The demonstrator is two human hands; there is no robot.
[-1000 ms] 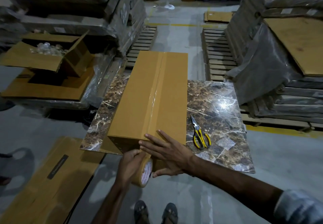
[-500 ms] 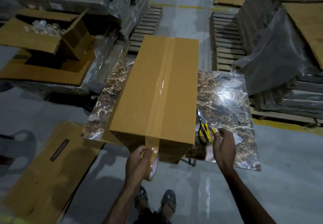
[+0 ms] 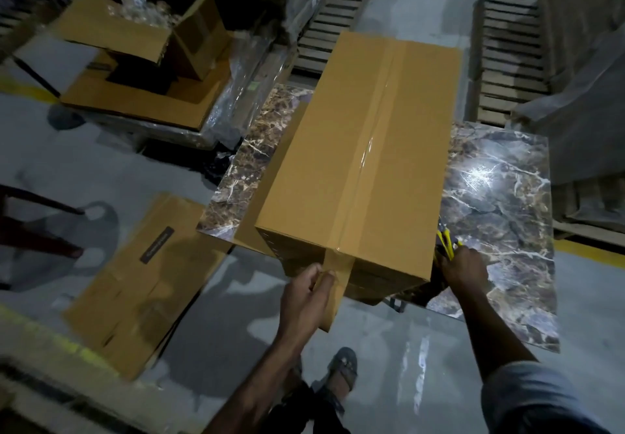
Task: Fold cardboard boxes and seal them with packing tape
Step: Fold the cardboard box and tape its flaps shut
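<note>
A long closed cardboard box [image 3: 304, 176] lies on a marble-patterned table [image 3: 507, 196], its near end overhanging the front edge. A strip of brown packing tape [image 3: 370, 149] runs along its top seam and down over the near end. My left hand [image 3: 304, 295] grips the tape roll [image 3: 333, 301] just below that end, the tape still joined to the box. My right hand [image 3: 465, 269] closes its fingers on the yellow-handled scissors [image 3: 446, 240] lying on the table beside the box's right corner.
Flattened cardboard sheets [image 3: 142, 284] lie on the floor at the left. An open carton [image 3: 145, 31] holding plastic-wrapped items stands at the back left on more cardboard. Wooden pallets [image 3: 507, 54] and wrapped stacks [image 3: 585, 95] stand behind and to the right. My sandalled feet [image 3: 341, 369] are below the table edge.
My right hand left the box's near end, moved right to the scissors and now closes on them. My left hand kept the tape roll, pulling the tape down the box end.
</note>
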